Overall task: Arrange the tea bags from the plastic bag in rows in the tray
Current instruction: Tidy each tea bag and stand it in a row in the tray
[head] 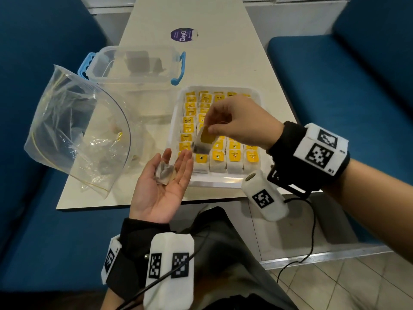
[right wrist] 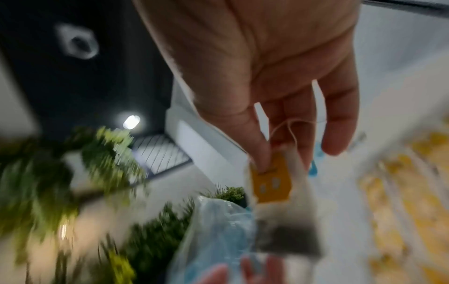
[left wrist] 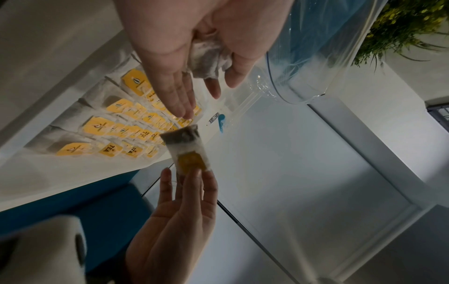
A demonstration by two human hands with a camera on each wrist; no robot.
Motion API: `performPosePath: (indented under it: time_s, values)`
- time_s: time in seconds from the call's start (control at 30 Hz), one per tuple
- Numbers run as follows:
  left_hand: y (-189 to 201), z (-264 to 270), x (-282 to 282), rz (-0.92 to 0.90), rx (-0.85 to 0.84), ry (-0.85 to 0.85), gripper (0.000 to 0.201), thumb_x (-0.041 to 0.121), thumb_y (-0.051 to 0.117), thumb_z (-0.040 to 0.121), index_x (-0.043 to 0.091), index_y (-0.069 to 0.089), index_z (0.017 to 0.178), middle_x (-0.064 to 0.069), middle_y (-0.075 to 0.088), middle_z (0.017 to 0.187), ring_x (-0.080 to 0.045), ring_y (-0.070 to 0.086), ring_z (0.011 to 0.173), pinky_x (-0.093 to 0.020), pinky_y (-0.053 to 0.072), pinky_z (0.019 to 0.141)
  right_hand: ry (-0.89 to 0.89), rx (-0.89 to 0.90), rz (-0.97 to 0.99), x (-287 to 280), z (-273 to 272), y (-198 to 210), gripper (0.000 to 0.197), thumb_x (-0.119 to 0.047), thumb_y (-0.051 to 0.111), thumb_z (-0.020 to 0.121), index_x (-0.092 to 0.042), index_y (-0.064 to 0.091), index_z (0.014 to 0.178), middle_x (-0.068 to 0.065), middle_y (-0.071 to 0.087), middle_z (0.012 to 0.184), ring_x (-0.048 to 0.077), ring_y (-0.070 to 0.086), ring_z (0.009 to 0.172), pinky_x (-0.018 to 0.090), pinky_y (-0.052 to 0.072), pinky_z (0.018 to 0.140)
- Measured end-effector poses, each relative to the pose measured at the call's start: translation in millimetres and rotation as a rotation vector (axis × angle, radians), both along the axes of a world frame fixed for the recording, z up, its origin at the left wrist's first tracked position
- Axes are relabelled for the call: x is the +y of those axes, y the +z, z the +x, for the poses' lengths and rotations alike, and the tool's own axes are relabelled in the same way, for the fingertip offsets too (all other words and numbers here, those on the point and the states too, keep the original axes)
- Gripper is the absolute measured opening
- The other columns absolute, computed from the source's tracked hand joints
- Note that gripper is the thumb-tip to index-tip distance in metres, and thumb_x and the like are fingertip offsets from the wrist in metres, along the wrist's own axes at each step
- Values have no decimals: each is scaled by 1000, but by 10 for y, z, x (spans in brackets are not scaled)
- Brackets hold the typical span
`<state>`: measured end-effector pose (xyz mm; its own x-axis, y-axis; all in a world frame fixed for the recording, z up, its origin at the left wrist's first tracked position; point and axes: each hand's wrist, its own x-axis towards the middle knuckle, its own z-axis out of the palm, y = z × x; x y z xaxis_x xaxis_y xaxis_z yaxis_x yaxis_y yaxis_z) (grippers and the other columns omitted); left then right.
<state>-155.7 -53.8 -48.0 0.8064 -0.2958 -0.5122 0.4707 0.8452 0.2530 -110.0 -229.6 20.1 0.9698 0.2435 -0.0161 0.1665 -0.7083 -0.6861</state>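
My right hand [head: 234, 121] pinches a tea bag with a yellow tag [head: 203, 140] by its top and holds it hanging above the tray's left side; the same tea bag [right wrist: 279, 194] shows blurred in the right wrist view and again as a tea bag [left wrist: 187, 151] in the left wrist view. My left hand [head: 163, 189] lies palm up with straight fingers just below it, and a crumpled tea bag [head: 164, 173] rests on the palm. The white tray [head: 214, 183] holds rows of yellow-tagged tea bags [head: 233, 156]. The clear plastic bag [head: 73, 128] lies open at the left.
A clear plastic container with blue handles [head: 136, 66] stands behind the bag. A purple sticker [head: 182, 34] is on the far table. Blue seats [head: 335, 86] flank the table, whose front edge [head: 111, 205] is under my left wrist.
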Motion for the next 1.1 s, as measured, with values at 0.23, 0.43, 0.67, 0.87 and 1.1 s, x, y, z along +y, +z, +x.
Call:
performPosePath:
  time_s: [0.23,0.43,0.67,0.87,1.1]
  values:
    - [5,5,47,-3,0,24,16,20,58,76,10,61,89,-21,66,105,-28,67,98,-41,55,79,8,-34,-157,45,84,-115,11,-11,60,86,-9,67,95,-2,59,88,8,51,84,18,42,72]
    - [-19,16,88,4,9,41,16,18,59,75,9,61,88,-22,67,102,-28,66,101,-41,55,80,28,60,-110,159,127,-232,17,-9,46,93,-8,54,108,0,52,94,14,49,81,17,39,60]
    - [-78,10,240,-68,-6,84,35,0,81,42,-1,70,76,-27,65,104,-37,67,96,-47,57,72,119,275,-233,383,203,-439,31,4,41,85,-6,49,114,1,45,80,24,54,74,29,47,59]
    - [-51,-5,293,-17,20,133,22,9,71,57,4,67,77,-21,66,102,-31,68,94,-43,57,77,243,403,-374,551,323,-549,28,1,39,88,-5,61,104,10,58,99,29,65,86,24,51,57]
    - [-81,-19,344,-56,13,149,32,4,75,46,1,69,78,-23,66,101,-33,68,94,-46,57,74,349,406,-500,710,412,-570,28,0,41,89,-6,60,108,11,58,105,28,61,87,25,51,61]
